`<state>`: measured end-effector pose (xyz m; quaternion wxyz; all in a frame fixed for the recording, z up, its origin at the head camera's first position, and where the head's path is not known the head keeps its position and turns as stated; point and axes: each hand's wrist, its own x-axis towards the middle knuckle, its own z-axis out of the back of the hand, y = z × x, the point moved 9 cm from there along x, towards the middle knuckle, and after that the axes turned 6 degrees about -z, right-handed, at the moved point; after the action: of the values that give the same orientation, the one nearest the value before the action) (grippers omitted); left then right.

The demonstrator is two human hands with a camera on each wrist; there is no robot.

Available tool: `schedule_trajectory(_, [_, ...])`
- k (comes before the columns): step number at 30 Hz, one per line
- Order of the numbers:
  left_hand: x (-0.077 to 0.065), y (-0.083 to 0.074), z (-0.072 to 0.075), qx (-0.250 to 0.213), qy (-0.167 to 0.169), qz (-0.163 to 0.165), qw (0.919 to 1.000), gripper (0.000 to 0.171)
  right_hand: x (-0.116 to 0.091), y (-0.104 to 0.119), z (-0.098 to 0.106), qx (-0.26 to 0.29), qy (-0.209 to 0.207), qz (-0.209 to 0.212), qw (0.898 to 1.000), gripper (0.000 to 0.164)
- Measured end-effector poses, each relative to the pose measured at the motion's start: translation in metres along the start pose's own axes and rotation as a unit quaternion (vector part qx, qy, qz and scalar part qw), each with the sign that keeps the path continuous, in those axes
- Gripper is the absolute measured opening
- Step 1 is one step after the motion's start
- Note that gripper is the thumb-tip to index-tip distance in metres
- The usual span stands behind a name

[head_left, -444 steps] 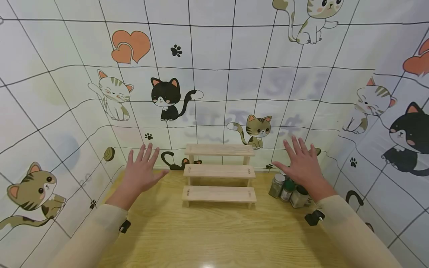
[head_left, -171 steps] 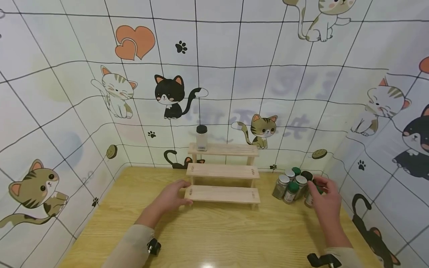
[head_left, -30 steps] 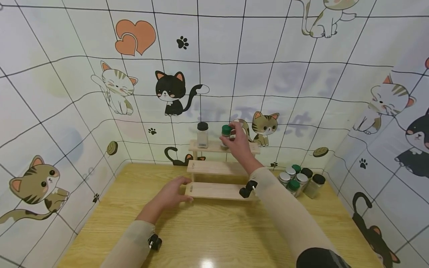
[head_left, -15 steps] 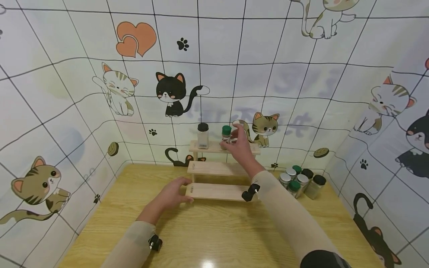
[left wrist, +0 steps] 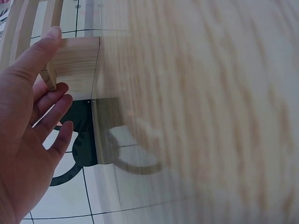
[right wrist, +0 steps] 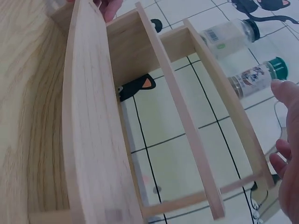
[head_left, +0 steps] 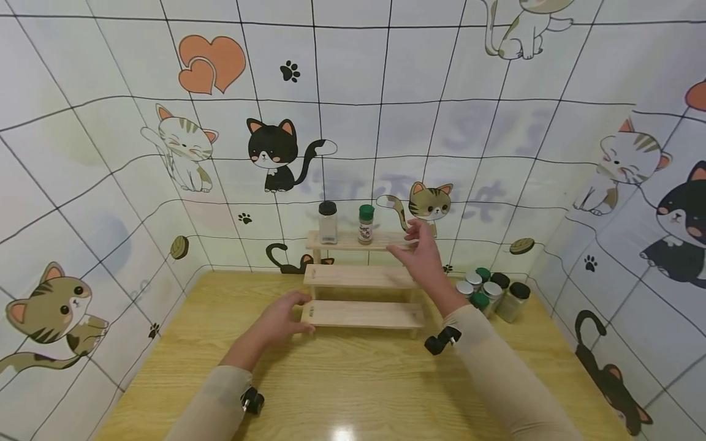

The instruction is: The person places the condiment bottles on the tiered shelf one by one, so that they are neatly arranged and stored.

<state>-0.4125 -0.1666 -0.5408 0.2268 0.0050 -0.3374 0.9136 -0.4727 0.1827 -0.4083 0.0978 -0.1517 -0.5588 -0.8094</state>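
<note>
A three-step wooden spice rack (head_left: 361,313) stands on the table against the backdrop. At its lowest step, my left hand (head_left: 276,321) holds the left end; in the left wrist view the thumb lies over the board's edge and the fingers (left wrist: 51,102) come round behind it. On the top step stand a clear spice jar with a black lid (head_left: 328,225) and, right of it, a smaller spice jar with a green lid (head_left: 366,228). My right hand (head_left: 423,254) is apart from both jars, fingers loosely extended near the top step's right end, holding nothing.
Several spice jars with silver, green and black lids cluster on the table right of the rack, including a black-lidded jar (head_left: 513,301) at the cluster's right. A cat-patterned sheet (head_left: 353,135) rises behind and beside the wood-grain table (head_left: 342,380).
My right hand brought the green-lidded jar from the right cluster to the top step, let go of it and drew back right. The black-lidded jar appeared there earlier. My left hand keeps its hold.
</note>
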Motion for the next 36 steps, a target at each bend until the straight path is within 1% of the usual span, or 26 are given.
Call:
schedule_trajectory(7, [0.000, -0.001, 0.001, 0.012, 0.004, 0.004, 0.9999, 0.074, -0.021, 0.000, 0.036, -0.052, -0.016, 0.025, 0.998, 0.073])
schedule_trajectory(12, [0.000, -0.007, 0.003, 0.009, 0.002, -0.009, 0.9999, 0.072, -0.036, -0.010, 0.062, -0.094, -0.026, 0.025, 0.995, 0.068])
schedule_trajectory(16, [0.000, -0.011, 0.006, 0.008, -0.002, -0.018, 0.9998, 0.071, -0.049, -0.016, 0.084, -0.131, -0.036, 0.031, 0.990, 0.060])
schedule_trajectory(19, [0.000, -0.010, 0.006, 0.008, -0.001, -0.013, 0.9999, 0.071, -0.059, -0.021, 0.101, -0.152, -0.052, 0.028, 0.987, 0.056])
schedule_trajectory(22, [0.000, -0.008, 0.006, 0.003, 0.001, -0.005, 1.0000, 0.072, -0.067, -0.026, 0.118, -0.161, -0.068, 0.021, 0.984, 0.053])
schedule_trajectory(26, [-0.001, -0.005, 0.005, 0.001, 0.001, -0.002, 1.0000, 0.072, -0.079, -0.037, 0.139, -0.171, -0.077, 0.011, 0.982, 0.051])
schedule_trajectory(29, [-0.002, -0.005, 0.004, 0.004, 0.000, -0.003, 1.0000, 0.072, -0.087, -0.049, 0.153, -0.189, -0.086, 0.001, 0.978, 0.049])
schedule_trajectory(33, [-0.003, -0.007, 0.004, 0.009, 0.001, -0.006, 0.9999, 0.072, -0.096, -0.065, 0.171, -0.216, -0.108, -0.017, 0.970, 0.045])
schedule_trajectory(36, [-0.003, -0.008, 0.003, 0.006, 0.001, -0.009, 0.9999, 0.072, -0.101, -0.072, 0.181, -0.231, -0.121, -0.025, 0.965, 0.043])
